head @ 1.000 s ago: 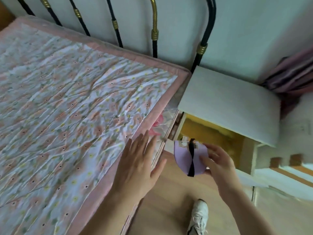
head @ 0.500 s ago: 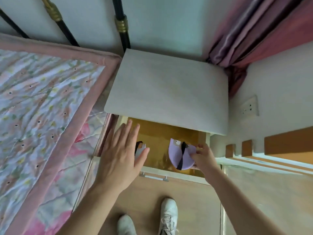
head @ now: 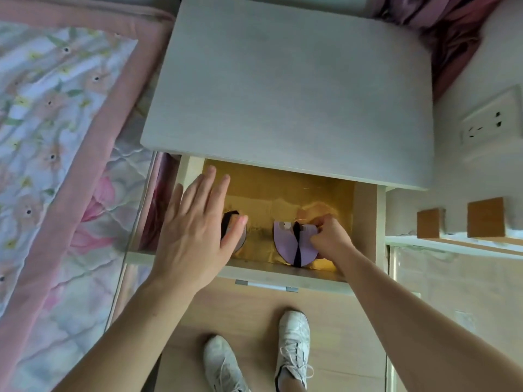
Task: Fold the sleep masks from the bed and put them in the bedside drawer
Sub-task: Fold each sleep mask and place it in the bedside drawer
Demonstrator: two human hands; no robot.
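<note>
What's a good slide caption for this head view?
Right hand sets folded purple sleep mask into open bedside drawer.

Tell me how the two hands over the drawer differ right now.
The left hand is spread flat with straight fingers; the right hand is curled, pinching the purple sleep mask. The left hand covers most of another folded mask; the right leaves its mask mostly visible. Both reach into the open drawer.

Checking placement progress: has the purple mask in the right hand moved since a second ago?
Yes. The purple mask, pinched by the right hand, went from in front of the drawer front down inside, onto its yellow floor.
</note>
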